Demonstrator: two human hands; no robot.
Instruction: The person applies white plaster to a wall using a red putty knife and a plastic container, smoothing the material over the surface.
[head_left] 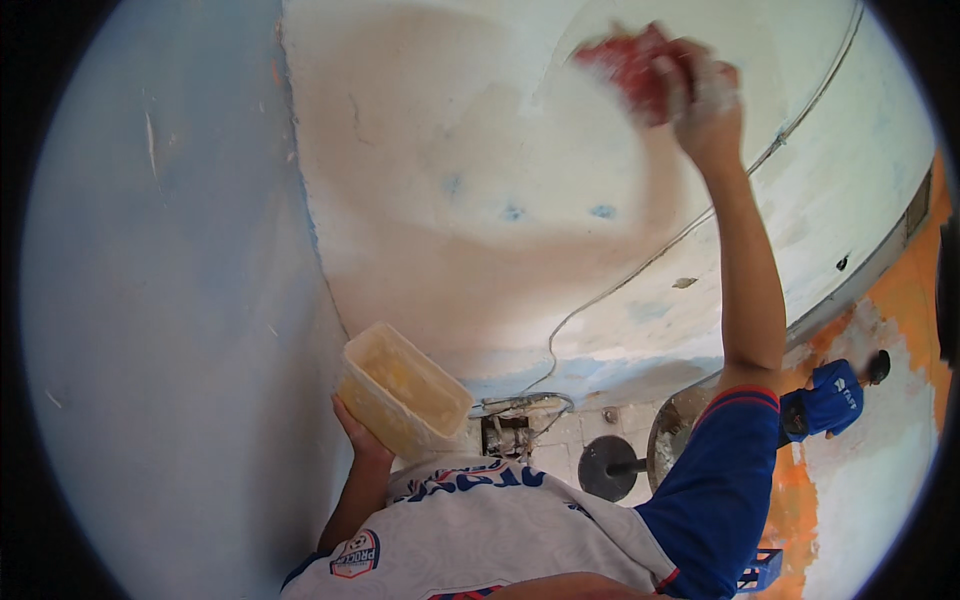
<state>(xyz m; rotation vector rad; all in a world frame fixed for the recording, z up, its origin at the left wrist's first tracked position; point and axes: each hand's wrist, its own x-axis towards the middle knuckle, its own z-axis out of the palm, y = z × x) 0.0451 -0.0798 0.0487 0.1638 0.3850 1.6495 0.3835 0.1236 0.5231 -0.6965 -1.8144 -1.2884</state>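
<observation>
Raised at the upper right, my right hand (pixel 705 115) grips a red, white-smeared tool (pixel 630 70), blurred and perhaps a flat spreader, against or close to the patchy white wall (pixel 450 150); contact is unclear. Low at centre-left, my left hand (pixel 357 428) supports a pale yellow rectangular plastic container (pixel 405 385) by its side and underside. The container has whitish residue inside and is tilted in view.
A blue-grey wall (pixel 150 300) meets the white one at left. A cable (pixel 600 295) crosses the white wall. Below are wires, a dark round-based stand (pixel 605 470) and a blue crate (pixel 760 570). Another person (pixel 835 395) in blue stands by an orange patched wall at right.
</observation>
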